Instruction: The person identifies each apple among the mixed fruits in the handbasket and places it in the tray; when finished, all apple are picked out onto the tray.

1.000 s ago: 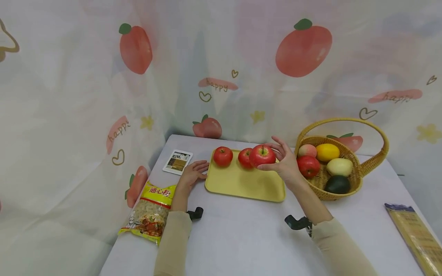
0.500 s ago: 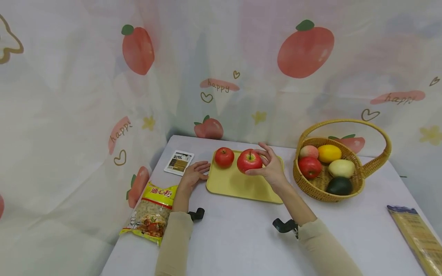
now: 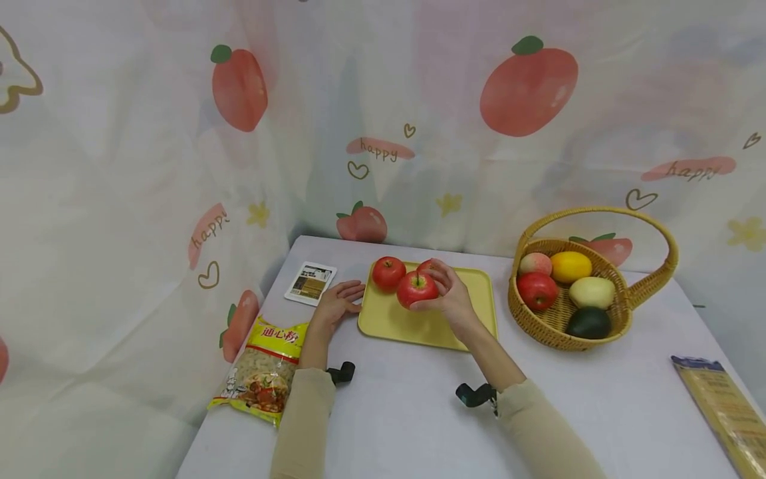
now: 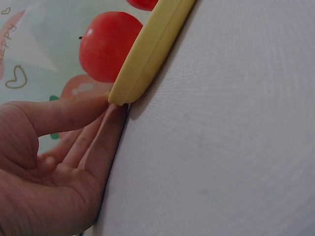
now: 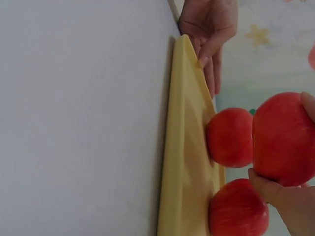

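My right hand grips a red apple between thumb and fingers, up above the yellow tray. In the right wrist view this apple hangs apart from the tray's surface. Two more red apples rest on the tray: one at its back left, the other partly hidden by my right hand in the head view. My left hand lies at the tray's left edge with fingers straight. Its thumb touches the rim in the left wrist view.
Right of the tray stands a wicker basket holding several fruits. On the left lie a pasta bag and a small white packet. A long flat package lies at the right table edge. Printed cloth hangs behind.
My right hand has carried the apple leftward and somewhat toward me over the tray, close in front of the back left apple. The left hand stays in place at the tray's edge.
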Tool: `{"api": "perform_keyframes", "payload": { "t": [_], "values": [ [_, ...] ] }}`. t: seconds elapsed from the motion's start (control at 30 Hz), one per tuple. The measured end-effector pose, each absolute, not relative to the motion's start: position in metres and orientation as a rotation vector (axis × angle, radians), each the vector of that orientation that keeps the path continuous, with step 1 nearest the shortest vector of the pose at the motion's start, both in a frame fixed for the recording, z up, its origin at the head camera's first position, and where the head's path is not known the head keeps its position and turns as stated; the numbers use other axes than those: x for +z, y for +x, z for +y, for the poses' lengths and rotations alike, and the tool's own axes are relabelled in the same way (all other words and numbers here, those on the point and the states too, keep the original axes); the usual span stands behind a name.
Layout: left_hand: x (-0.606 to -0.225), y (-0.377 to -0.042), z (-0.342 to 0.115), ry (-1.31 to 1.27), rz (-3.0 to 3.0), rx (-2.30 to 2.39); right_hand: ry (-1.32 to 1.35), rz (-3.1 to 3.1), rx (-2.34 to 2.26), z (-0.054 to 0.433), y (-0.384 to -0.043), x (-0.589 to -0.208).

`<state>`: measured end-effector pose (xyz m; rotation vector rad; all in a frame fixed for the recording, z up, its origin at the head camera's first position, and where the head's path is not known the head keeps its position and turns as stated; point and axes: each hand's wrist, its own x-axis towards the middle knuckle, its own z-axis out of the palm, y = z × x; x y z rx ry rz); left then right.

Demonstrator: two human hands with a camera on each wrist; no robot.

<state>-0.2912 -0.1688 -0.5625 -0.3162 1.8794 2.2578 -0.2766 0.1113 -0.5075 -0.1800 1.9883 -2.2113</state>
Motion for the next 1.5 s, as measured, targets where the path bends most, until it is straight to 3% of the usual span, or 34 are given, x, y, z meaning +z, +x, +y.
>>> {"api": "perform_keyframes", "payload": {
  "t": [0.73, 1.5],
  "values": [
    [-0.565, -0.287, -0.168, -0.306, 1.923, 2.242, -0.178, 2.053, -2.077, 0.076, -0.278, -0.542],
    [-0.565, -0.291, -0.169, -0.307, 1.910, 2.255, -0.317, 2.172, -1.969, 0.064, -0.274, -0.550]
  ]
}}
